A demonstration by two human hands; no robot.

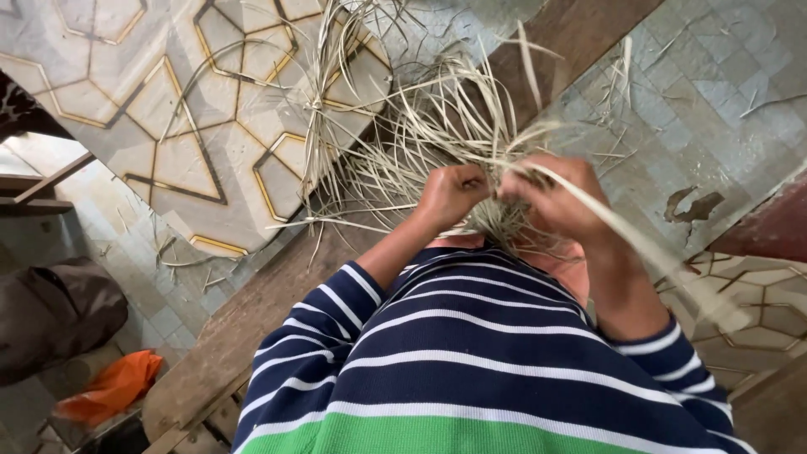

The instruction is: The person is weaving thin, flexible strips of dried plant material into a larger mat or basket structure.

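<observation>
the left hand (pixel 450 195) is curled into a closed fist around a gathered clump of dried palm-leaf strips (pixel 420 134), and the right hand (pixel 555 197) is closed too, pinching one long strip (pixel 639 244) that runs from the clump down toward the lower right of the view. both hands sit close together, almost touching, just above the person's striped sleeves (pixel 471 345).

to do this step well, i'd judge that the left hand should keep the gathered base firmly bunched so the strips do not slip apart, while the right hand keeps the single strip taut and flat rather than twisted. pulling along the strip's length looks safer than bending it sharply, since such dry fibre probably cracks at a hard fold.

the strips are pale, straw-coloured, thin and stiff-looking. from the hands they fan upward and outward in a loose spray, many crossing one another, and the far ends lie on a wooden plank (pixel 277 286) and on the patterned floor tiles (pixel 168 109) with gold and dark outlines. a few stray bits lie scattered on the grey tiles (pixel 714 92) to the right. where the strips meet at the hands they look tangled or knotted together, though the exact pattern is hidden by the fingers.

at the lower left lie an orange cloth or bag (pixel 113 387) and a dark bundle (pixel 55 311), well apart from the work.
</observation>
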